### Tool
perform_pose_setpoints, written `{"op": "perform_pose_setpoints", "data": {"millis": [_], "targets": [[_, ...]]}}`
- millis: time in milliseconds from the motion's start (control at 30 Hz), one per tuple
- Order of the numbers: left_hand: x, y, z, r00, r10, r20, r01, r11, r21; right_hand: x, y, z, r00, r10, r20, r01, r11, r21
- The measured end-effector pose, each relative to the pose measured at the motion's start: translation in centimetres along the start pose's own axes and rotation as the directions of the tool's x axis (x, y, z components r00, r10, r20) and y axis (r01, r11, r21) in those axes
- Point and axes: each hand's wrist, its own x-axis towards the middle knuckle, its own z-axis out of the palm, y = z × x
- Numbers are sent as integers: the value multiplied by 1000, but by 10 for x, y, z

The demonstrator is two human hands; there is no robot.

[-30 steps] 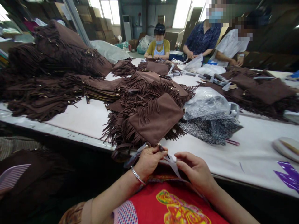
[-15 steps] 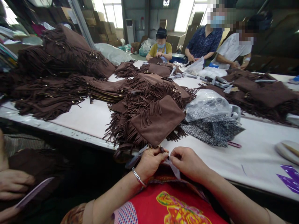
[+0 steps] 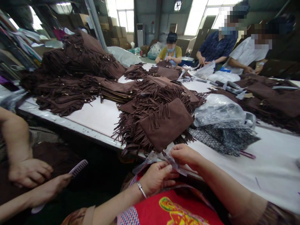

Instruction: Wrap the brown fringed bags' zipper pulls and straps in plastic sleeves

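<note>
A brown fringed pouch (image 3: 167, 126) lies on top of a heap of similar fringed pouches, its lower corner with metal hardware pointing toward me. Just below that corner, my right hand (image 3: 185, 155) pinches a thin strip of translucent plastic film (image 3: 176, 165). Lower and to its left is my left hand (image 3: 158, 177), with a bracelet at the wrist. Its thumb and forefinger close at the film while the other fingers curl loosely. More of the film spreads left, behind the left hand. A small dark piece at the pouch corner sits between the two hands.
At left, a co-worker's hand holds a comb (image 3: 78, 168) over brown fringe. Large pouch piles (image 3: 77, 62) cover the left of the table (image 3: 93, 120). A speckled cloth (image 3: 222, 134) under a plastic bag (image 3: 219, 107) lies at right. Several people work across the table.
My left hand has moved down off the pouch corner and its fingers have loosened. My right hand has moved up to the corner with the film. The co-worker's comb has come further into view.
</note>
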Motion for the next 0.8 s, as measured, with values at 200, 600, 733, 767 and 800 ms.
{"op": "perform_pose_setpoints", "data": {"millis": [200, 600, 733, 767, 800], "targets": [[0, 6, 3, 967, 29, -253, -28, 1000, 6, 16, 3, 13, 995, -35, -88, 36, 999, 11], [15, 10, 3, 859, 261, -440, -223, 965, 137, -47, 25, 8, 959, -264, -105, 203, 896, -394], [17, 10, 5, 817, 318, -481, -279, 948, 154, -52, 38, 14, 966, -223, -128, 155, 904, -399], [17, 11, 5, 812, 322, -487, -286, 947, 149, -52, 41, 15, 976, -182, -121, 131, 929, -345], [17, 12, 5, 810, 322, -491, -290, 946, 141, -51, 44, 16, 987, -130, -97, 100, 958, -270]]}}
